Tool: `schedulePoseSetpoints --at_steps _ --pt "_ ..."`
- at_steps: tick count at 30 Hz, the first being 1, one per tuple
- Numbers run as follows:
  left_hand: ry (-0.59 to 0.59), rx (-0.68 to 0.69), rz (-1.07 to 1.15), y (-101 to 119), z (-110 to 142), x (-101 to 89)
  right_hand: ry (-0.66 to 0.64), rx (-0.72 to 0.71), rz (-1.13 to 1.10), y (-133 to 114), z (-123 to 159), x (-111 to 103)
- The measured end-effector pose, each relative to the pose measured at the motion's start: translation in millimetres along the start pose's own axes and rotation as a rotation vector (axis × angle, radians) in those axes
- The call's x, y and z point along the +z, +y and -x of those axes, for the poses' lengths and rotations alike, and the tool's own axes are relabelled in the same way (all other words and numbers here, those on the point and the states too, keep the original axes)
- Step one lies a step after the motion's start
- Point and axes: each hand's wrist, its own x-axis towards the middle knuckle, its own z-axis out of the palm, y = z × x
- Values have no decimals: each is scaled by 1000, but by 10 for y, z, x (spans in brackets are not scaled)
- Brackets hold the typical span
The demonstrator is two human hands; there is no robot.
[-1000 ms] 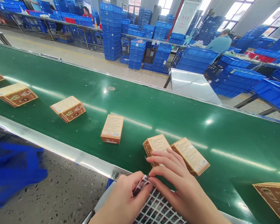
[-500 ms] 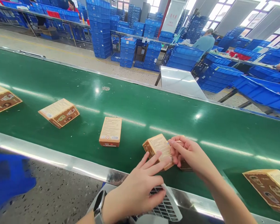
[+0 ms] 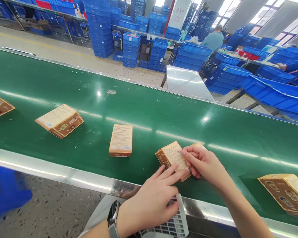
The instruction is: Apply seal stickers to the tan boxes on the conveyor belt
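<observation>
A small cream-and-brown box lies tilted on the green conveyor belt, its printed panel upward. My left hand, a watch on its wrist, rests spread fingertips on this box's near side. Its thumb is apart from the fingers, over a label sheet with a grid of small cells; whether the hand grips the sheet I cannot tell. My right hand pinches a tiny, shiny bluish sticker at the box's right edge. Another box is mostly hidden behind the right hand.
More boxes lie along the belt: an upright-printed box, a tilted box, one at the left edge, and a box at right. Metal rails border the belt. Beyond stand stacked blue crates, a metal table and a seated person.
The view has shifted slightly. My right fingertips with the sticker have come down onto the box's right edge. My left fingers stay on the box.
</observation>
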Motion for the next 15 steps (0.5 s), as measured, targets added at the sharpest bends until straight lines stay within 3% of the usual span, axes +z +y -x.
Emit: schedulePoseSetpoints --at_steps 7,11,15 --pt "-30 26 -43 16 -69 68 72 -73 163 163 -15 -60" --pt "-37 46 -57 31 -115 86 307 -210 422 222 48 12" --pt "-56 60 -29 21 -192 132 660 -383 732 344 25 47"
